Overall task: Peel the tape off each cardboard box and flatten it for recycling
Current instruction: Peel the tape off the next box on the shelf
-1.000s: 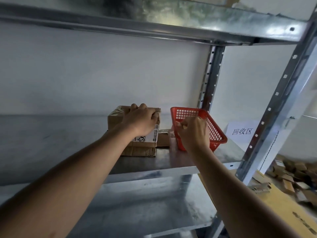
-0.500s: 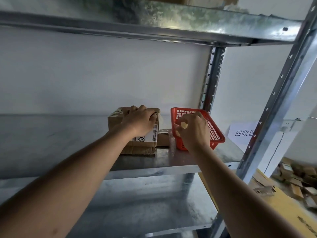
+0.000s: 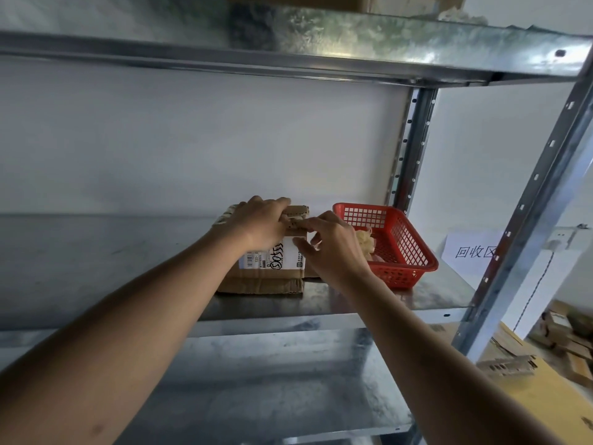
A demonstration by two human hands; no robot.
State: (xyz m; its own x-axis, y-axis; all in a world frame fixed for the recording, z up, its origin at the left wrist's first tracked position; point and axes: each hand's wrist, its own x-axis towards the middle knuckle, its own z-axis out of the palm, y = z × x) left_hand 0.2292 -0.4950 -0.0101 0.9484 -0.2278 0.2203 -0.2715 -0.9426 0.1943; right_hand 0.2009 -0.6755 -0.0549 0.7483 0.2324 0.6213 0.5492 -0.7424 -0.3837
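One cardboard box (image 3: pixel 266 271), one red basket (image 3: pixel 398 242). Left hand (image 3: pixel 260 224) grips box top; right hand (image 3: pixel 333 248), fingers loosely curled, touches its edge.

Bare forearms, no sleeves, bare hands
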